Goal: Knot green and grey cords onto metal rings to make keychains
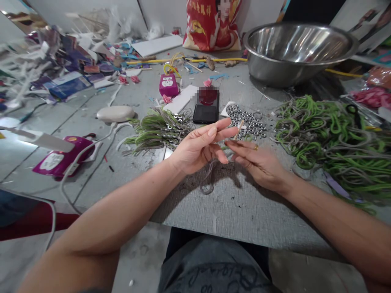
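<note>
My left hand (200,147) is over the middle of the table, its index and middle fingers stretched out and its lower fingers curled round a grey-green cord (207,188). A loop of this cord hangs below the palm. Facing it, my right hand (259,162) wears a ring and is slightly blurred, fingertips pinched close to the left fingers. A thin wooden stick (240,128) pokes up from the right fingertips. Behind the hands lie many small metal rings (253,124). To the left is a bundle of cords threaded with rings (155,132).
A big heap of green and grey cords (330,142) lies on the right, below a steel basin (293,69). Beyond the hands are a phone (205,114) and a purple box (168,84). A white cable (69,165) crosses the left side, near a white oval device (115,113).
</note>
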A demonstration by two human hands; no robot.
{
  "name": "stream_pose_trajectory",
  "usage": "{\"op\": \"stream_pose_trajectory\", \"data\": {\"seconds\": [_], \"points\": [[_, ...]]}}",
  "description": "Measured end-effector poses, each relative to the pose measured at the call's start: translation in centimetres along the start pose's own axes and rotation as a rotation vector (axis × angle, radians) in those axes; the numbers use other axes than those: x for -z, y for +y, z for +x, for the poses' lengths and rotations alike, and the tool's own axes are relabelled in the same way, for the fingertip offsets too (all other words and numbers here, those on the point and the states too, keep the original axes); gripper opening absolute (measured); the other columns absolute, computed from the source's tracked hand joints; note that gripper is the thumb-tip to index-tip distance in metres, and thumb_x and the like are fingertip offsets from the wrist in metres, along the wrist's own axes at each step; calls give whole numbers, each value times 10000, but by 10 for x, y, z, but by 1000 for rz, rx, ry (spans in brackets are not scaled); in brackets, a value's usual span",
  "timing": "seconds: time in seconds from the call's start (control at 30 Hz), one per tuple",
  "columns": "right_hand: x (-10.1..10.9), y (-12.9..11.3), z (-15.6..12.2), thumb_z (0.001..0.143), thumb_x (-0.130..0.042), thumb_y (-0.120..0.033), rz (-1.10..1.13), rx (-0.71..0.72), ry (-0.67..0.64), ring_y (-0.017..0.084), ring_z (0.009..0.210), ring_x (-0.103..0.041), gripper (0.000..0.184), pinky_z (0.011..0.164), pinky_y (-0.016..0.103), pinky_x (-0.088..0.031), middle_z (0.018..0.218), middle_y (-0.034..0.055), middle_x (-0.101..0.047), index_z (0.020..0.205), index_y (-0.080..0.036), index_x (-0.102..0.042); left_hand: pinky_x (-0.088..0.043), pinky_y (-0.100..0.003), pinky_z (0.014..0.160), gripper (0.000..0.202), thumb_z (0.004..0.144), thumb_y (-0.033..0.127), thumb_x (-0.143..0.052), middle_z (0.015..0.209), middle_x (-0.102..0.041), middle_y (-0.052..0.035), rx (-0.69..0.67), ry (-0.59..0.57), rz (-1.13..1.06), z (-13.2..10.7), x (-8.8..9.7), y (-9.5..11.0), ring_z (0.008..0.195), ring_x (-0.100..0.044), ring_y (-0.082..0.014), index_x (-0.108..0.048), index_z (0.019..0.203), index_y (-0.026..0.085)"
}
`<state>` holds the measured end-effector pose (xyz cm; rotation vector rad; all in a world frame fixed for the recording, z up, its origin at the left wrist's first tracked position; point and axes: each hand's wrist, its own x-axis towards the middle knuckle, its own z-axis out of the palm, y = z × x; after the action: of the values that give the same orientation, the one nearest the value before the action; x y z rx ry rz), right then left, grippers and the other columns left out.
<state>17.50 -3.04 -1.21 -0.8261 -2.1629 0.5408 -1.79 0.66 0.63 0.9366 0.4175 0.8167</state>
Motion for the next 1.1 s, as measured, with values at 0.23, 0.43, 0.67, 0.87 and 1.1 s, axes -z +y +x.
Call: {"op": "stream_pose_trajectory", "data": {"seconds": [0.23,0.43,0.67,0.87,1.1], "points": [[-4,-4,-2,897,-433,-206,-173,136,-4,193,1040,-604,308,844,325,-526,1119,117,-645,1170,-179,-573,-536,-198,542,330,808,336,-601,1088,-671,-49,-9,149,282,1,-4,-11,543,-627,-65,-623,1115,218],[10,-13,3,889,-465,-199,-95,21,95,125,783,-641,166,681,254,-524,833,19,-687,921,-225,-626,-458,-149,424,360,832,310,-559,1039,-688,-64,58,118,657,2,-3,-8,411,-536,-17,-589,1169,190],[16,-11,7,864,-525,-223,107,-127,246,110,686,-597,148,605,258,-481,760,-8,-663,786,-248,-649,-340,-127,353,329,850,292,-525,857,-716,-27,181,-124,794,-2,-1,-6,346,-396,5,-600,1157,204],[12,-11,10,846,-549,-284,247,-182,200,101,614,-569,147,546,249,-457,721,-13,-659,760,-246,-662,-458,-151,668,209,850,226,-526,773,-712,-15,153,-332,885,-2,-5,-3,707,-608,-65,-712,814,140],[10,-11,11,812,-582,-365,378,-341,115,89,603,-546,196,553,226,-441,690,-11,-642,713,-220,-668,-433,-158,614,232,860,247,-508,787,-703,-29,203,-454,848,-4,-8,-4,682,-595,-73,-706,849,127]]}}
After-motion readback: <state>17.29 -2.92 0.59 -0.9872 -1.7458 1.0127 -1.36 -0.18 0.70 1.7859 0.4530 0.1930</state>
